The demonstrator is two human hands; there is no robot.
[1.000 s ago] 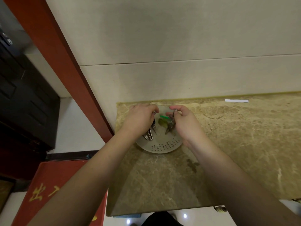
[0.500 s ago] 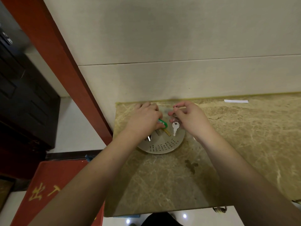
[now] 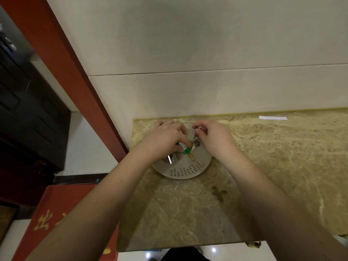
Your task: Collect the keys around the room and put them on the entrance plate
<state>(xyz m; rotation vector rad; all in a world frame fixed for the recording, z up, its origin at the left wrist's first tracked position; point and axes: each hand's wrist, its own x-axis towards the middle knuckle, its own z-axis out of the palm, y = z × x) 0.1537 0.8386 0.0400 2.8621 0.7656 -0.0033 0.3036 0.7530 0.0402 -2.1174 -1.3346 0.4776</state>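
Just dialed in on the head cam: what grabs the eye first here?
Both hands meet over a pale round plate at the back left corner of the marble counter. The left hand pinches a green-headed key, and the right hand holds a small silver key above the plate. A red door frame runs diagonally at left.

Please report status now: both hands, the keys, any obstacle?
Left hand shut on green-capped key. Right hand pinching key ring, silver key dangling. Both over plate. No obstacle.
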